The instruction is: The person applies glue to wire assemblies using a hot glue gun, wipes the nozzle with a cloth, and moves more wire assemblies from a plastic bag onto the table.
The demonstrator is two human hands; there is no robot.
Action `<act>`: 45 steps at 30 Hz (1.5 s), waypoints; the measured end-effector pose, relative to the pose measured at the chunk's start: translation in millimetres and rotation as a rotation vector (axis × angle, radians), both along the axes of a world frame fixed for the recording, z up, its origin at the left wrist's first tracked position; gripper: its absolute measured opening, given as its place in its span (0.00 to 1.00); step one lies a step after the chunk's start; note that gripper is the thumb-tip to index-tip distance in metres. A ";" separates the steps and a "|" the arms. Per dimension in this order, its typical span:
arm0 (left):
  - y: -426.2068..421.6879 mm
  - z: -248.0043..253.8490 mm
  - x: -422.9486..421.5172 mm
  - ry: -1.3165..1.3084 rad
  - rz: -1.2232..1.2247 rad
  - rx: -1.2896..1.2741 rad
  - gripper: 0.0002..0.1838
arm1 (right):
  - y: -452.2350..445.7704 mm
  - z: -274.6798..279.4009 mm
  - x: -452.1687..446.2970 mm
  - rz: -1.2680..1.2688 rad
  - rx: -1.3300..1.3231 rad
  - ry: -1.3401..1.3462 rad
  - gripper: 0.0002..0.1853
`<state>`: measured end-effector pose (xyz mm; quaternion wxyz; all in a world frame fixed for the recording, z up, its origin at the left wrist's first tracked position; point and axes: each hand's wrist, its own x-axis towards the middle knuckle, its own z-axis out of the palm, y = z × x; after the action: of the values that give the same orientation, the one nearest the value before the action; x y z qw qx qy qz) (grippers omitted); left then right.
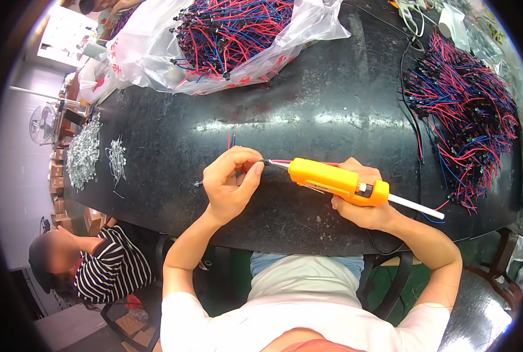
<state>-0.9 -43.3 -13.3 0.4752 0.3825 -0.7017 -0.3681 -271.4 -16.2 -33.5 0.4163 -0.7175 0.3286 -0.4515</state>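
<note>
Wrapping right hand [366, 215] round glue gun [323, 177], left hand [231, 180] pinching connector [265, 162], red-lettered bag [150, 58] beyond

Pale wall [24, 158] left, fan [42, 124], cardboard boxes [56, 171] near; green floor [383, 287] under dark table [332, 105].

Left hand [231, 180] pinches connector [266, 162]; right hand [364, 216] grips glue gun [323, 177].

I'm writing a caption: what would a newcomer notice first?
Probably the yellow glue gun in the right hand, its tip at a small black part in the left hand. Next, the red and blue wire pile at right and the wire-filled plastic bag beyond the hands.
</note>
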 end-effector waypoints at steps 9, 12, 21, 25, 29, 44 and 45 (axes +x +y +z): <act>2.2 0.3 -4.2 0.047 0.021 0.077 0.03 | -0.2 0.1 -0.3 0.003 -0.025 0.015 0.10; 3.9 2.0 -5.1 0.076 0.037 0.138 0.02 | -0.5 3.4 2.3 -0.007 -0.020 -0.009 0.10; 5.0 4.7 -8.6 0.149 0.061 0.264 0.03 | -0.7 0.9 1.0 -0.010 -0.049 0.016 0.10; 5.0 3.0 -8.0 0.179 0.065 0.329 0.04 | -0.3 1.2 1.8 -0.009 -0.046 0.006 0.10; 4.6 2.3 -7.3 0.188 0.070 0.368 0.05 | 0.0 1.3 2.5 -0.022 -0.051 0.016 0.11; -13.6 -0.6 7.9 0.454 -0.057 0.783 0.12 | -2.4 4.5 1.3 0.034 -0.050 0.028 0.07; -13.9 -0.3 8.2 0.468 -0.066 0.804 0.12 | -2.2 4.2 1.6 0.031 -0.045 0.027 0.07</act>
<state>7.3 -57.2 -13.6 0.4225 0.4205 -0.3891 -0.7023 -269.8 -18.4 -29.3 0.4027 -0.7376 0.3127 -0.4426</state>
